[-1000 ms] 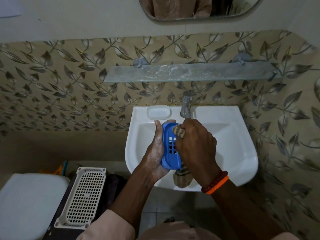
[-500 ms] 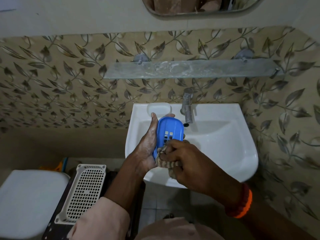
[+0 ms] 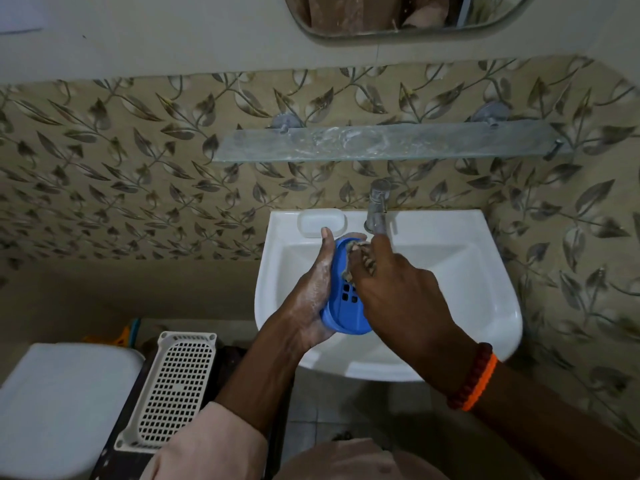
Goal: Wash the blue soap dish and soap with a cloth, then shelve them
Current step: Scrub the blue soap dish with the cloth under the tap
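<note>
Over the white sink (image 3: 485, 306), my left hand (image 3: 311, 292), soapy, holds the blue soap dish (image 3: 344, 310) upright on its edge, the slotted side facing right. My right hand (image 3: 398, 292) presses a striped brown cloth (image 3: 360, 254) against the upper part of the dish. A white bar of soap (image 3: 321, 221) lies on the sink's back left rim, apart from both hands. The glass shelf (image 3: 388, 142) on the wall above the sink is bare, with white soap marks on it.
A metal tap (image 3: 375, 209) stands just behind my right hand. A white perforated basket (image 3: 173, 386) rests on a dark stand at lower left, next to a white toilet lid (image 3: 55, 403). A mirror edge (image 3: 398, 29) hangs above the shelf.
My right hand with the cloth has slid from the dish's lower end up to its top end, near the tap. The left hand keeps holding the dish, now turned more edge-on.
</note>
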